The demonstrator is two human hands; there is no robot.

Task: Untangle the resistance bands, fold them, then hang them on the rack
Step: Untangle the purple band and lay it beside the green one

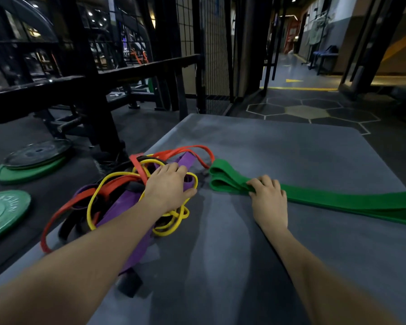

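Under both hands lies a grey mat [256,242], its far edge meeting dark floor tiles with hexagon outlines [307,111]. Left of the left hand, a black weight plate [36,153] sits stacked on a green one [14,173], with another green plate [2,213] lying nearer, and beyond them stands a black steel frame [87,87]. Far ahead of the right hand, a yellow arrow [293,80] marks a corridor floor.

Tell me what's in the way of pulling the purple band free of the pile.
The purple band is still tangled: yellow band loops and the red band cross over it, and a black band lies alongside. The left hand rests on the pile; the right hand holds the green band, lying apart.
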